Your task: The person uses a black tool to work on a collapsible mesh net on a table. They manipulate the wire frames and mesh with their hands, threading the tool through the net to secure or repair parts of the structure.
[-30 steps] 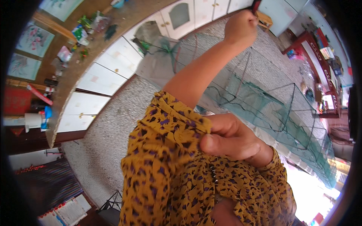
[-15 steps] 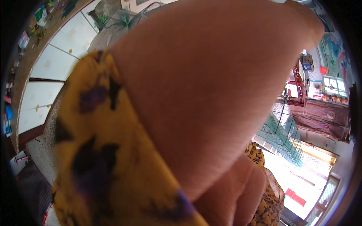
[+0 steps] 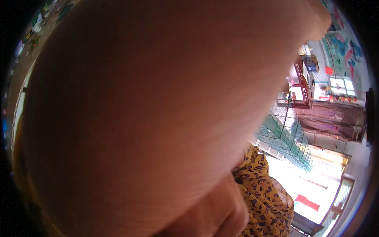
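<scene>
A bare forearm, which appears to be my left one (image 3: 158,106), lies very close and covers most of the head view. Only a sliver of my left hand (image 3: 318,25) shows at the upper right; its fingers are cut off or hidden. Below the forearm is another blurred patch of bare skin (image 3: 221,211), folded, perhaps part of my right hand or arm; I cannot make out fingers. Beside it is yellow cloth (image 3: 266,193) with a dark floral print. Whatever either hand holds or touches is hidden.
The room appears tilted. At the right are a green wire-mesh cage (image 3: 286,138), a dark red carved wooden frame (image 3: 302,87), brown draped cloth (image 3: 333,120) and a bright doorway with a red object (image 3: 307,202). A cluttered brown surface (image 3: 45,33) edges the upper left.
The forearm has come closer and spread leftward, now covering the white cabinet doors and most of the yellow sleeve. The lower skin patch shifted left, baring more patterned cloth.
</scene>
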Tool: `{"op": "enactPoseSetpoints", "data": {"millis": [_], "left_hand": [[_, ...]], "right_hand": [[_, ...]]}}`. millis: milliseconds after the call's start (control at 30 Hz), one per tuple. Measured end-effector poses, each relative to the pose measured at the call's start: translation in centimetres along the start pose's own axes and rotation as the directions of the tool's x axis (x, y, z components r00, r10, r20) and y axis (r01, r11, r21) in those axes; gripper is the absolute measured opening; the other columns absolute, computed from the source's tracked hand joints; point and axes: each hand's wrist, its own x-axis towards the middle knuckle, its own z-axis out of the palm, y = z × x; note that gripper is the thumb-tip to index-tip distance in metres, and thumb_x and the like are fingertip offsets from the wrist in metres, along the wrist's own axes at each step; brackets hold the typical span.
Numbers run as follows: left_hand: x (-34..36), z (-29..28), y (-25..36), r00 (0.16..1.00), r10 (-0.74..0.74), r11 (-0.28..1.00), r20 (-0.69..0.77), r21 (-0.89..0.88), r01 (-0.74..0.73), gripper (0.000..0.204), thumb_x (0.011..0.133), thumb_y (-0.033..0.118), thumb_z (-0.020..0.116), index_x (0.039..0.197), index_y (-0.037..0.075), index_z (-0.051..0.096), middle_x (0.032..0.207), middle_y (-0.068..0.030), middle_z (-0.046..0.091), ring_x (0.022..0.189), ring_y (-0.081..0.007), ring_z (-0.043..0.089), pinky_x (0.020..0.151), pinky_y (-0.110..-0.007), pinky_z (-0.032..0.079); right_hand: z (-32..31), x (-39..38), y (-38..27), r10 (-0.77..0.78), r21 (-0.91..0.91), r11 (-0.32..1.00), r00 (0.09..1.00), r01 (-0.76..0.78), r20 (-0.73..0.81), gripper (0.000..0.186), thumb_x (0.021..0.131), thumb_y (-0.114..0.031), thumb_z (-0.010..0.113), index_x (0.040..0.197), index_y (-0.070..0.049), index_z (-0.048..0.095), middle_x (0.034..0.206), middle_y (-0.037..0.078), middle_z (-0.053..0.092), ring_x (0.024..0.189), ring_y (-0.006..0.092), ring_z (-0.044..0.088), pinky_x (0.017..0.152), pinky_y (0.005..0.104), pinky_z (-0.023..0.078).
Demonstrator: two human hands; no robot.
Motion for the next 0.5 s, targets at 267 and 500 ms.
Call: {"op": "enactPoseSetpoints", "data": {"millis": [267,500], "left_hand": [[-0.9,1.9,0.3,0.997,0.035,0.998,0.073,0.051,-0.039,0.019,0.075,0.014,0.065,0.092,0.007,0.070,0.095,-0.0137,0.067,0.094,-0.0264,0.065,0.079,-0.036,0.052],[-1.2,2.3,-0.6,0.995,0.031,0.997,0.100,0.073,-0.038,0.018,0.075,0.015,0.065,0.091,0.007,0.070,0.094,-0.0134,0.067,0.093,-0.0265,0.065,0.077,-0.036,0.052]], "right_hand": [[-0.1,-0.2,1.0,-0.018,-0.038,0.999,1.000,0.018,0.006,0.017,0.090,-0.012,0.049,0.097,0.001,0.057,0.074,0.004,0.054,0.049,0.0099,0.046,0.043,0.0240,0.036],[-0.3,0.1,1.7,-0.048,-0.064,0.997,0.999,0.049,0.013,0.017,0.089,-0.010,0.049,0.097,0.001,0.057,0.075,0.005,0.055,0.049,0.0109,0.047,0.043,0.0245,0.037]]}}
